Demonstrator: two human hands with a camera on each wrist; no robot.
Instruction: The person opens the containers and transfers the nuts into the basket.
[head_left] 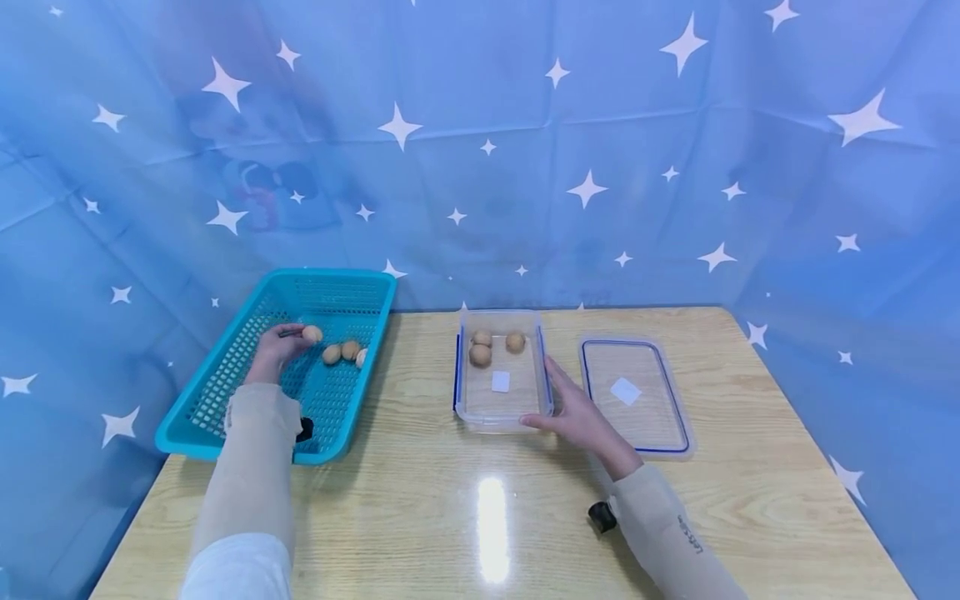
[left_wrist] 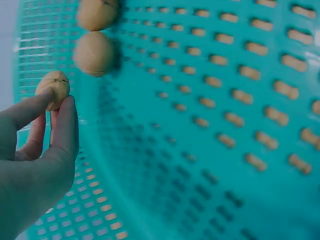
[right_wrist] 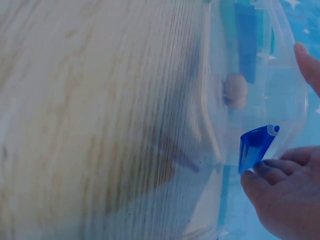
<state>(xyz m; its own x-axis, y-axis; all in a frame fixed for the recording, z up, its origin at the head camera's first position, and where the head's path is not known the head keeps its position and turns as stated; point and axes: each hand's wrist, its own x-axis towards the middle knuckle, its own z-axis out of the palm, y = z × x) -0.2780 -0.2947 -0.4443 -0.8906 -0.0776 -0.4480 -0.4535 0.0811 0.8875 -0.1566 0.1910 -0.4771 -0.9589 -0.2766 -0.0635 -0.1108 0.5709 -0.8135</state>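
Note:
My left hand (head_left: 279, 348) is inside the turquoise basket (head_left: 174, 433) and pinches a walnut (left_wrist: 54, 90) between thumb and fingertips. Just right of it, three more walnuts (head_left: 332, 355) lie on the basket floor; the last is partly hidden by the basket wall. At the middle of the table stands a clear plastic box (head_left: 480, 408) holding three walnuts (head_left: 515, 342). My right hand (head_left: 577, 417) holds this box at its near right corner, thumb at the front and fingers along the right side, by a blue clasp (right_wrist: 256, 147).
A clear lid (head_left: 637, 425) with a blue seal lies flat to the right of the box. The wooden table (head_left: 405, 517) runs back to a blue curtain (head_left: 487, 167) with white stars. White labels show on box and lid.

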